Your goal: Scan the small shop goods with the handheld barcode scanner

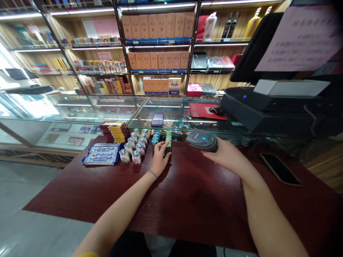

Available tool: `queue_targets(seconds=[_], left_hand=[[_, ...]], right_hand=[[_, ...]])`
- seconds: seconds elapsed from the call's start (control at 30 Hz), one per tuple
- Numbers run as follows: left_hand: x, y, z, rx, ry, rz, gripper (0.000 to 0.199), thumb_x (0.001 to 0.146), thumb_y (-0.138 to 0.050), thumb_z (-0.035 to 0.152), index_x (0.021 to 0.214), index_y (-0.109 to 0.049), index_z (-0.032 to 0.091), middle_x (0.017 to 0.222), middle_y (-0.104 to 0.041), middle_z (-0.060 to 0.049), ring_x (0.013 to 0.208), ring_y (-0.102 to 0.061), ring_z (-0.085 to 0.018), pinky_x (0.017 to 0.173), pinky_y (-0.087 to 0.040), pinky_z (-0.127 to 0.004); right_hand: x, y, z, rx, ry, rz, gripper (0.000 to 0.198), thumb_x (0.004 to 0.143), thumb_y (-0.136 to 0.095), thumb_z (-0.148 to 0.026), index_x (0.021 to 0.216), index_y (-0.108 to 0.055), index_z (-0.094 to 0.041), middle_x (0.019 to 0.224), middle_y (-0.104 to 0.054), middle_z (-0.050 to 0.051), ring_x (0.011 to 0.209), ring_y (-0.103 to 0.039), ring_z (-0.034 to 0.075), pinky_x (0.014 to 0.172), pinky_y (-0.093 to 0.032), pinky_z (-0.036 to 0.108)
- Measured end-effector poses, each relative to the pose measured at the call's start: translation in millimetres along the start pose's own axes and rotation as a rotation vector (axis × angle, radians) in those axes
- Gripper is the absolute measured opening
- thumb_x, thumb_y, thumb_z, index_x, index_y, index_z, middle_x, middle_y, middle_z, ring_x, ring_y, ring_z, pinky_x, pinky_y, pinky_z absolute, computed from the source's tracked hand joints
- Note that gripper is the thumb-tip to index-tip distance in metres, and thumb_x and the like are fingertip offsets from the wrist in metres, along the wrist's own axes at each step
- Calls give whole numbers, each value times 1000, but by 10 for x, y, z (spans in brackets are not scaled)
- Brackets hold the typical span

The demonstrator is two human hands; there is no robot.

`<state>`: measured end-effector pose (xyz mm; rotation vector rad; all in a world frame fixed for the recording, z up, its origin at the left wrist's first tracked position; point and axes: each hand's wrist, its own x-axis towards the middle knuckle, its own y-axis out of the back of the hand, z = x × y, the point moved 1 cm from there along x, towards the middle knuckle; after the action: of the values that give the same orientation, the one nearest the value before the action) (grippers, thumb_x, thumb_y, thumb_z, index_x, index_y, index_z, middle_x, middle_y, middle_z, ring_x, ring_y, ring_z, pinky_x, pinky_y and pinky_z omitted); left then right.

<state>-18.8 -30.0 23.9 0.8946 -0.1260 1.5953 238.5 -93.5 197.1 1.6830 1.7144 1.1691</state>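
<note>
My right hand [223, 155] is wrapped round a dark grey barcode scanner [202, 140] with a blue light on top, held above the table. My left hand [159, 159], a thin band on its wrist, has its fingers and thumb around the near end of a row of small green-topped containers [168, 137]. What the fingertips press on is partly hidden. Alongside stands a row of blue-topped containers [155, 135]. Left of them are two rows of small clear jars [136, 157] with silvery lids.
Blue-and-white packets [103, 154] lie at the left, before stacked red and yellow boxes [118, 132]. A phone [281, 169] rests on the right of the dark red table [187, 203]. Behind are a glass counter [160, 103], a mouse [215, 111] and a monitor [257, 46].
</note>
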Motion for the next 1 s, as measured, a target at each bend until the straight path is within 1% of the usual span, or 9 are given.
queue_targets(seconds=[0.17,0.3,0.4,0.5,0.63,0.73,0.8,0.9,1.0], left_hand=[[8,-4,-24,-14,40,-4,34,86,-64,11,118,-64,24,118,-54,-9,113,-57,-24,99,-52,-41],[23,-3,-23,-20,40,-28,24,87,-62,11,108,-62,22,108,-61,-7,102,-60,-22,93,-51,-40],[25,-5,-27,-79,75,-12,21,85,-65,14,105,-62,21,104,-63,-6,98,-60,-22,93,-50,-39],[49,22,-14,-331,203,11,26,84,-71,21,107,-60,21,100,-63,-4,93,-61,-19,88,-51,-35],[126,130,65,-893,487,-56,40,88,-71,38,123,-55,25,104,-65,-3,88,-64,-16,78,-54,-30],[180,238,148,-1177,609,-59,49,88,-73,34,133,-56,27,107,-67,-2,87,-65,-14,76,-54,-28],[198,289,184,-1283,648,-39,49,89,-73,27,135,-58,27,106,-68,-2,87,-65,-13,75,-54,-26],[205,313,185,-1348,683,-14,45,91,-70,22,134,-61,27,106,-69,-2,88,-65,-13,75,-53,-25],[213,290,134,-1366,692,6,41,91,-69,20,131,-64,27,104,-70,-3,87,-65,-13,74,-53,-25]], right_hand=[[60,-123,-3,-41,21,-61,47,79,-69,-31,126,-65,-25,109,-78,8,102,-73,34,85,-55,42],[68,-139,-6,-41,-2,-74,49,80,-67,-33,128,-64,-25,112,-77,8,105,-71,34,87,-54,43],[54,-131,-29,-55,-34,-77,49,79,-67,-36,126,-64,-24,108,-77,9,99,-73,34,81,-55,41],[34,-126,-62,-63,-55,-89,44,79,-66,-36,121,-65,-25,101,-78,7,88,-74,31,71,-53,37],[-4,-129,-128,-75,-7,-132,38,77,-65,-34,114,-64,-26,97,-78,5,90,-73,31,71,-52,35],[-51,-125,-213,-107,-11,-196,42,75,-66,-35,116,-60,-26,93,-77,4,90,-73,30,71,-50,34],[-92,-117,-284,-146,-22,-248,41,75,-66,-34,114,-58,-27,89,-76,3,85,-73,30,68,-48,32],[-150,-109,-378,-228,-11,-306,32,77,-64,-35,108,-57,-26,85,-76,3,79,-73,29,62,-44,31],[-187,-113,-425,-283,20,-328,33,78,-65,-35,109,-58,-27,91,-77,5,85,-73,32,64,-44,33]])
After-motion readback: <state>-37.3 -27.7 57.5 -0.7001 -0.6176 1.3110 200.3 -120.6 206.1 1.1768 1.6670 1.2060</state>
